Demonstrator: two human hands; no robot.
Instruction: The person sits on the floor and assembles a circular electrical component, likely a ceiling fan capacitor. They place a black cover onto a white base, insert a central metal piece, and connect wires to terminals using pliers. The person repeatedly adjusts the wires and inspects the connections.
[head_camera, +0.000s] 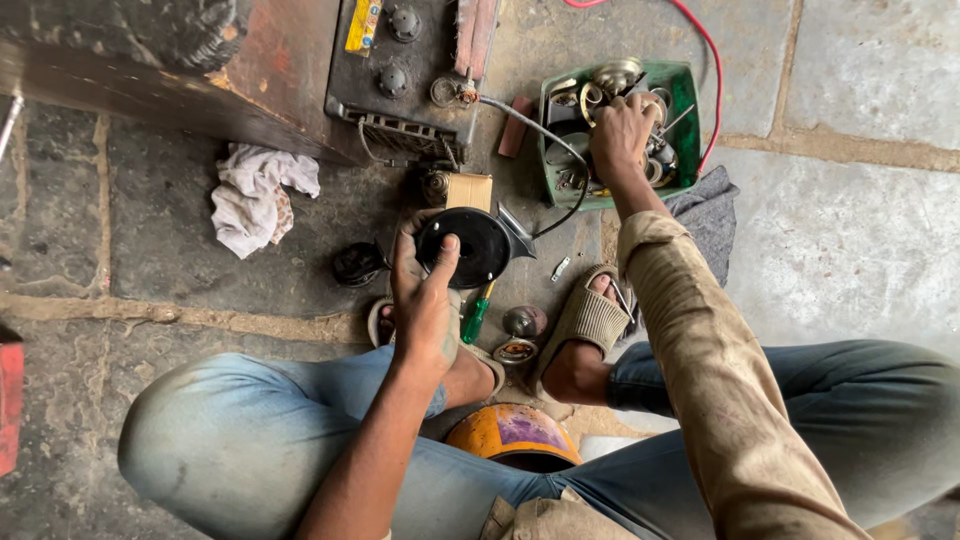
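Nearest the camera, a pair of faded blue denim knees (240, 430) is seen, with a rounded orange and purple shell (512, 433) tucked between them. Just above the knees, a round black metal disc with a shiny bracket (470, 245) is clasped by the left hand (425, 295), thumb laid across its face and fingers wrapped behind its rim, so the grip is closed on it above the stone floor (850, 230). Below that grip a green-handled screwdriver (476, 318) and two small chrome domed caps (520, 335) are seen lying between the sandalled feet. To the left of the grip a small black round part (357, 263) rests, and farther left a crumpled white rag (255, 195). Beyond the disc a dark boxy battery (400, 70) is placed, with a black cable (540, 130) running from it. The right hand (622, 135), on a tan-sleeved arm, is reached into a green plastic tray (686, 100) of metal parts (655, 160); its fingers are curled down among them, but whether anything is gripped cannot be told.
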